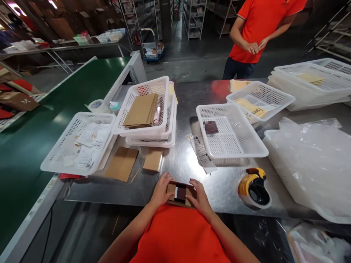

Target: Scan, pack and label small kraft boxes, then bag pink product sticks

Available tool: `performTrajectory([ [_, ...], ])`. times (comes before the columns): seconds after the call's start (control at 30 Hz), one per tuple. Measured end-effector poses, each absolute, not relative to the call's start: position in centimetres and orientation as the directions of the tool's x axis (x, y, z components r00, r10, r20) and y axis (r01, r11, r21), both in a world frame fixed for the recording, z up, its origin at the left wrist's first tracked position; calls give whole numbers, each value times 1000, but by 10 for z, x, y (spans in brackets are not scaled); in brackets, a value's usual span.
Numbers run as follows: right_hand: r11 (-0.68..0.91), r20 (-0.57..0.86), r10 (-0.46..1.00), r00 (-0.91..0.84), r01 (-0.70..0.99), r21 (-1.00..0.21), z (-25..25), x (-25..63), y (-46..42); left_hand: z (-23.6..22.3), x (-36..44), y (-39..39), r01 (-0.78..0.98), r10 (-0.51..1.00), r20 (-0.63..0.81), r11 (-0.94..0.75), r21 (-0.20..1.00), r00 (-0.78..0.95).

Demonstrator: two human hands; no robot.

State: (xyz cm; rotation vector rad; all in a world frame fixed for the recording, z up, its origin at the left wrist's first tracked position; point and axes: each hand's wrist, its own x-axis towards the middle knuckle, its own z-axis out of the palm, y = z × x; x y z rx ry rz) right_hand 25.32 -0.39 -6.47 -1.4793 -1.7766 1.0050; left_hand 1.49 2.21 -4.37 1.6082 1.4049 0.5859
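A small brown cardboard box (170,190) lies at the table's near edge, close to my body. A dark item with a white strip (180,193) shows in its middle. My left hand (161,190) grips the box's left end, thumb on top and fingers along the far side. My right hand (199,197) holds the right end in the same manner. Beyond the left hand are a small folded carton (152,160) and a flat brown cardboard piece (122,163). A tape dispenser (253,188) with yellow and black parts stands right of my right hand.
Stacked white baskets (142,131) hold brown cartons; another basket (61,155) holds white packets. A white basket (233,137) contains a blurred dark item, beside a printed label strip (201,155). Plastic bags (315,160) fill the right side. A green conveyor (68,95) runs left; a person (259,33) stands opposite.
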Motion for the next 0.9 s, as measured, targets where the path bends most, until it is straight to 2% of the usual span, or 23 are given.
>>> performTrajectory([
  [0.1, 153, 4, 956, -295, 485, -861, -65, 260, -5, -26, 4, 25, 585, 866, -168, -163, 794, 470],
  [0.2, 68, -87, 937, -339, 419, -906, -63, 267, -6, -12, -3, 23, 582, 756, -236, -225, 781, 610],
  [0.27, -83, -196, 934, -299, 352, -932, -62, 268, -8, -9, 0, 20, 599, 756, -258, -212, 772, 601],
  [0.37, -306, -346, 915, -209, 201, -931, -62, 263, -9, -15, 15, 17, 675, 845, -271, -136, 725, 461],
  [0.47, -364, -379, 910, -169, 115, -924, -65, 257, -8, -25, 28, 13, 710, 887, -270, -88, 699, 375],
  [0.53, -355, -370, 918, -144, 116, -927, -65, 255, -8, -31, 32, 9, 669, 908, -238, -61, 741, 346],
  [0.63, -308, -331, 935, -126, 171, -936, -64, 252, -7, -39, 33, 1, 536, 954, -222, 84, 840, 199],
  [0.7, -285, -315, 940, -129, 208, -936, -63, 247, -6, -44, 32, -4, 430, 947, -312, 249, 868, 80],
  [0.77, -287, -324, 935, -143, 229, -930, -65, 239, -3, -45, 28, -7, 269, 877, -480, 461, 846, 6],
  [0.83, -291, -336, 928, -159, 253, -923, -68, 229, 2, -41, 23, -9, 80, 769, -639, 636, 767, 4],
  [0.9, -286, -341, 924, -170, 282, -916, -71, 218, 7, -36, 18, -10, -47, 718, -696, 696, 717, 11],
])
